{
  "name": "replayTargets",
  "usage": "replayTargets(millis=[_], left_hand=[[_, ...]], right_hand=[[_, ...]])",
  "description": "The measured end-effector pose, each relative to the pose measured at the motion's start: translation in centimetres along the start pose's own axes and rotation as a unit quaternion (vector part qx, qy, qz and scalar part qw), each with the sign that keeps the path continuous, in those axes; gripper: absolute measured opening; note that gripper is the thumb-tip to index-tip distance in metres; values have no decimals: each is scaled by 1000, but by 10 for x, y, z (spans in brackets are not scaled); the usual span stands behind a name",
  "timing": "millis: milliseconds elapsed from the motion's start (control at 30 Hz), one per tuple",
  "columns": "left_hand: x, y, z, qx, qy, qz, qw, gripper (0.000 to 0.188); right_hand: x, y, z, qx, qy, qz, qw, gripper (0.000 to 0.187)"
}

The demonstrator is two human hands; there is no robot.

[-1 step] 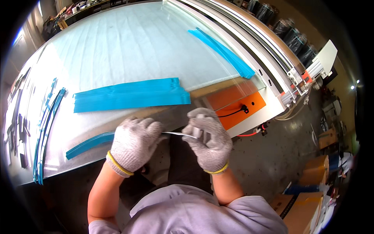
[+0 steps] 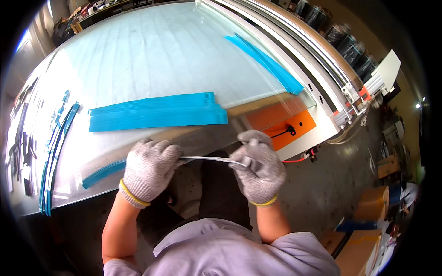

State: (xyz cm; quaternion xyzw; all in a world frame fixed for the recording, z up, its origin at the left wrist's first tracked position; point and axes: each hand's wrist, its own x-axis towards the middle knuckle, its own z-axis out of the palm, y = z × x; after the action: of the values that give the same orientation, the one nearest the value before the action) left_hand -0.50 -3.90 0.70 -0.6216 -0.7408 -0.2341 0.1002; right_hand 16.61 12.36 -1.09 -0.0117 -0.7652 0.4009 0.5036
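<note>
In the head view I have both hands low in the middle, wearing pale knit gloves with yellow cuffs. They are apart from each other but joined by a thin pale strip (image 2: 207,158). The left hand (image 2: 151,170) is closed on one end; the right hand (image 2: 260,168) pinches the other between thumb and fingers. I see the strip running nearly level between them, in front of the near edge of the large surface (image 2: 152,60).

That surface is pale, glossy and faintly rippled, and fills the upper left of my view. Just beyond the hands lies a broad stack of blue strips (image 2: 159,112); a curved blue piece (image 2: 104,173) runs behind the left hand. Farther left I get a bundle of narrow blue strips (image 2: 60,142), then scattered dark strips (image 2: 23,142) near the rim. A slanting blue bundle (image 2: 268,65) lies toward the far right, next to a white machine frame (image 2: 294,64) with long rails. At the near right corner, a black cable (image 2: 281,133) crosses an orange panel (image 2: 304,122).

Out in the room, dark wrapped rolls (image 2: 338,34) stand beyond the frame at upper right. Cardboard boxes (image 2: 359,253) sit at lower right on the grey floor (image 2: 317,184). Bright light comes from the upper left, past a pale curtain (image 2: 39,41).
</note>
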Motion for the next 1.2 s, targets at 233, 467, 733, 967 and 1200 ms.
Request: replayTargets(millis=[233,467,733,967,1200], left_hand=[[-51,-28,-21,143,91,8,986,20],[-65,-21,-23,196,142,36,970,33],[-45,-13,-29,90,23,-12,996,19],[-46,-12,-34,15,-53,-41,998,15],[-35,-3,-35,-88,-30,-97,991,16]], right_hand=[[-28,7,-52,-184,38,-107,976,28],[-38,6,-62,-249,39,-121,960,27],[-29,28,-65,-32,82,23,996,53],[-6,43,-78,22,59,63,996,59],[13,44,-80,35,56,128,990,55]])
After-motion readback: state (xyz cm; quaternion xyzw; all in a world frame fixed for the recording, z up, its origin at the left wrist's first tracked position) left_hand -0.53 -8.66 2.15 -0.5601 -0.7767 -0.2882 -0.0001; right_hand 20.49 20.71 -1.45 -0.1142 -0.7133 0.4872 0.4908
